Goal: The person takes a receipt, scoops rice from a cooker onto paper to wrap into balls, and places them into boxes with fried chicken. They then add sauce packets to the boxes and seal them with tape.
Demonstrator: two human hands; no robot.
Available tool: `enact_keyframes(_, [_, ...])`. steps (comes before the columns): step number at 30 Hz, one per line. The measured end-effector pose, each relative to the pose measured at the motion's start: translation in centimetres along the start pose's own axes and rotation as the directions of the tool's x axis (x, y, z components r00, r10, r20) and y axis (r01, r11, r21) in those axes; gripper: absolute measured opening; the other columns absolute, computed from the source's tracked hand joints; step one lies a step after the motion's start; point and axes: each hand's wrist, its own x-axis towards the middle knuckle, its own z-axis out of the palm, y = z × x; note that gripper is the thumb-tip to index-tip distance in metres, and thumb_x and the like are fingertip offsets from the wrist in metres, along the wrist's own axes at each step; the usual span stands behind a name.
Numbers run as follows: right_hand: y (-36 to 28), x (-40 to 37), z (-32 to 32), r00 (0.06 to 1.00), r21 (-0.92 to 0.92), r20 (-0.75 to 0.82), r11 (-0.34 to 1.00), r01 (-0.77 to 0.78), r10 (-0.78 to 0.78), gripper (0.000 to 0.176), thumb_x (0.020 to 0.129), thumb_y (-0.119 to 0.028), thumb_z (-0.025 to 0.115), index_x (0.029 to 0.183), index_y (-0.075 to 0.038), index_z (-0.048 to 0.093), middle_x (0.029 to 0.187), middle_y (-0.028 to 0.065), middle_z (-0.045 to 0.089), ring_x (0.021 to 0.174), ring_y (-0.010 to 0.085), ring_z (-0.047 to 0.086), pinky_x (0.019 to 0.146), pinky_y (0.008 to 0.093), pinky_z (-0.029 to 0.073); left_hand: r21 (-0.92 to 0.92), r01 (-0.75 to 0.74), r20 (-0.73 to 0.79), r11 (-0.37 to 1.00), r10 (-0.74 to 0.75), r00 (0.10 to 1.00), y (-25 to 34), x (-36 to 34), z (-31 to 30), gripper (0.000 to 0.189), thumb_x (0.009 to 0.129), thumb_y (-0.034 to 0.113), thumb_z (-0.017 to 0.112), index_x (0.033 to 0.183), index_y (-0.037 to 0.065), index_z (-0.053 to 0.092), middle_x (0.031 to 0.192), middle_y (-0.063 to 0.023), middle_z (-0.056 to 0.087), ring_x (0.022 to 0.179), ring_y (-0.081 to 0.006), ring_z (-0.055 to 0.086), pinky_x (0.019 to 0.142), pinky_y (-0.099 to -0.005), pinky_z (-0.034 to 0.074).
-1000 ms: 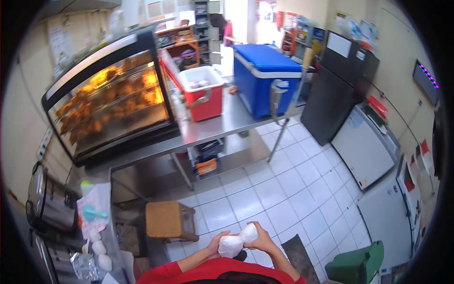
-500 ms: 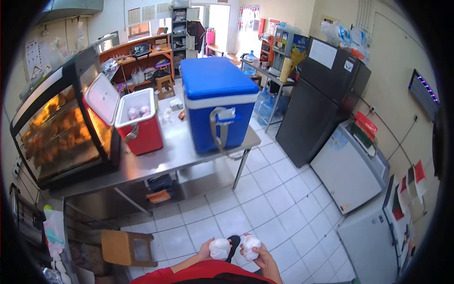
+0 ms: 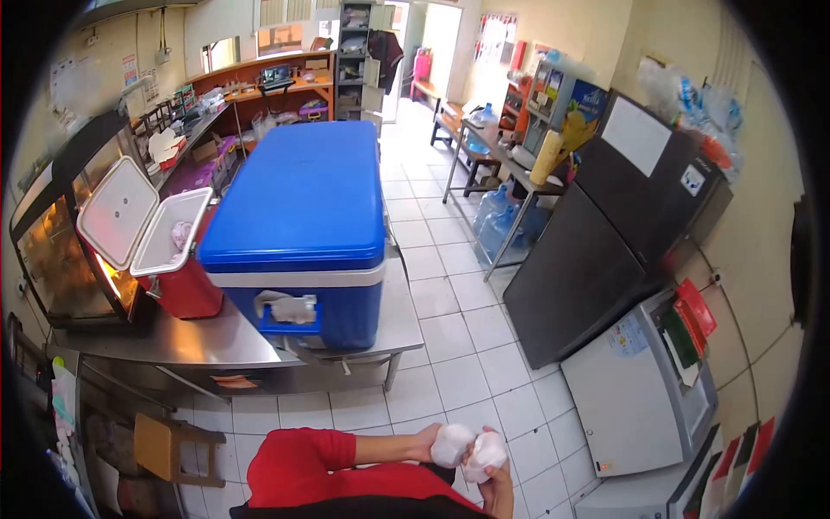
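Observation:
At the bottom of the view my left hand [image 3: 423,443] is closed round a rounded white wrapped bundle [image 3: 452,445]. A second white wrapped bundle [image 3: 485,458] sits in my right hand [image 3: 498,484], its fingers curled about the side. Both bundles are close together in front of my body, over the tiled floor. Ahead stands a big blue cooler box [image 3: 298,195] with its lid down, on a steel table [image 3: 194,336]. To its left a red cooler box [image 3: 192,290] has its white-lined lid up, and pale wrapped items [image 3: 181,234] show inside.
A glass warming cabinet [image 3: 65,259] glows at the left end of the table. Below it stands a brown stool [image 3: 160,448]. On the right are a dark fridge [image 3: 579,246] and a white chest freezer [image 3: 627,402]. Large water bottles [image 3: 500,227] stand under a metal side table [image 3: 510,158].
My view has come forward and turned, so the blue cooler looks larger and further left. My hands, still holding the bundles, have moved right in view and closer together.

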Motion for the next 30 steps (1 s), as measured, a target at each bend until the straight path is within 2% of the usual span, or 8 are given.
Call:
enact_keyframes(1, [-1.6,2.4,-1.3,1.0,-0.01,0.023,1.0,0.006,-0.006,0.099,0.049,-0.017,0.084,0.133,-0.001,0.034,0.108,0.0114,0.054,0.097,0.0256,0.057,0.082,0.0376,0.051,-0.016,-0.044,-0.222,0.999,0.039,0.974,1.3,2.4,0.5,0.039,0.09,0.016,0.034,0.12,-0.001,0.052,0.106,-0.0142,0.061,0.095,-0.0275,0.06,0.088,-0.0396,0.047])
enact_keyframes(9, [-15.2,23.3,-5.8,0.975,-0.197,0.174,0.975,-0.102,0.137,0.084,0.06,-0.013,0.079,0.131,-0.003,0.035,0.104,0.0136,0.055,0.095,0.0266,0.058,0.084,0.0398,0.049,-0.163,-0.446,-0.085,0.88,0.438,0.895,14.1,14.8,0.0,0.043,0.091,0.023,0.036,0.128,0.004,0.048,0.111,-0.0168,0.059,0.099,-0.0295,0.06,0.085,-0.0414,0.049])
enact_keyframes(13, [-19.0,34.0,-4.2,0.885,-0.176,0.324,0.94,-0.291,0.335,0.081,0.062,-0.009,0.078,0.131,-0.004,0.036,0.109,0.0125,0.054,0.1,0.0255,0.057,0.086,0.038,0.049,0.057,-0.681,-0.358,0.73,0.652,0.669,20.9,17.8,3.8,0.037,0.092,0.026,0.038,0.118,0.004,0.054,0.107,-0.0169,0.061,0.091,-0.031,0.062,0.084,-0.0409,0.05])
enact_keyframes(16, [-19.8,43.4,-4.6,0.76,-0.272,0.46,0.888,-0.372,0.459,0.08,0.063,-0.009,0.077,0.132,-0.003,0.037,0.112,0.0133,0.055,0.1,0.0245,0.057,0.087,0.0372,0.049,-0.21,-0.666,0.053,0.715,0.689,0.723,27.0,20.2,0.8,0.039,0.093,0.027,0.037,0.117,0.003,0.054,0.109,-0.0173,0.061,0.091,-0.0325,0.062,0.083,-0.0421,0.049])
enact_keyframes(22, [-23.1,60.3,-2.8,0.62,-0.439,0.548,0.824,-0.358,0.561,0.085,0.062,-0.014,0.079,0.134,-0.002,0.034,0.107,0.0144,0.058,0.1,0.0255,0.057,0.088,0.0378,0.047,0.004,-0.752,-0.395,0.66,0.691,0.605,42.1,27.0,-9.4,0.048,0.098,0.036,0.026,0.12,0.0,0.049,0.111,-0.0159,0.06,0.096,-0.0292,0.061,0.084,-0.0419,0.049])
enact_keyframes(23, [-23.8,62.8,-2.8,0.614,-0.437,0.556,0.825,-0.357,0.56,0.086,0.062,-0.015,0.079,0.134,-0.002,0.033,0.107,0.0147,0.058,0.1,0.0255,0.058,0.088,0.0379,0.048,0.157,-0.694,-0.54,0.703,0.65,0.535,43.8,25.1,1.1,0.054,0.098,0.041,0.023,0.125,-0.001,0.044,0.115,-0.0159,0.059,0.1,-0.0303,0.059,0.086,-0.0416,0.047])
enact_keyframes(29, [-27.1,77.8,-0.4,0.65,-0.417,0.523,0.831,-0.369,0.551,0.083,0.064,-0.013,0.078,0.134,-0.002,0.033,0.107,0.0152,0.058,0.099,0.0258,0.059,0.085,0.039,0.05,0.447,-0.6,-0.678,0.664,0.689,0.256,60.4,29.8,-2.2,0.065,0.095,0.051,0.022,0.105,0.001,0.061,0.098,-0.0177,0.066,0.093,-0.0329,0.061,0.085,-0.0413,0.045])
enact_keyframes(30, [-26.8,80.8,-0.3,0.666,-0.419,0.524,0.842,-0.34,0.531,0.082,0.065,-0.012,0.077,0.134,-0.002,0.033,0.107,0.0151,0.058,0.099,0.026,0.059,0.084,0.0391,0.05,0.55,-0.529,-0.722,0.646,0.686,0.087,63.3,30.1,-2.6,0.066,0.094,0.052,0.022,0.097,0.0,0.062,0.093,-0.0187,0.066,0.09,-0.0327,0.062,0.083,-0.0416,0.045])
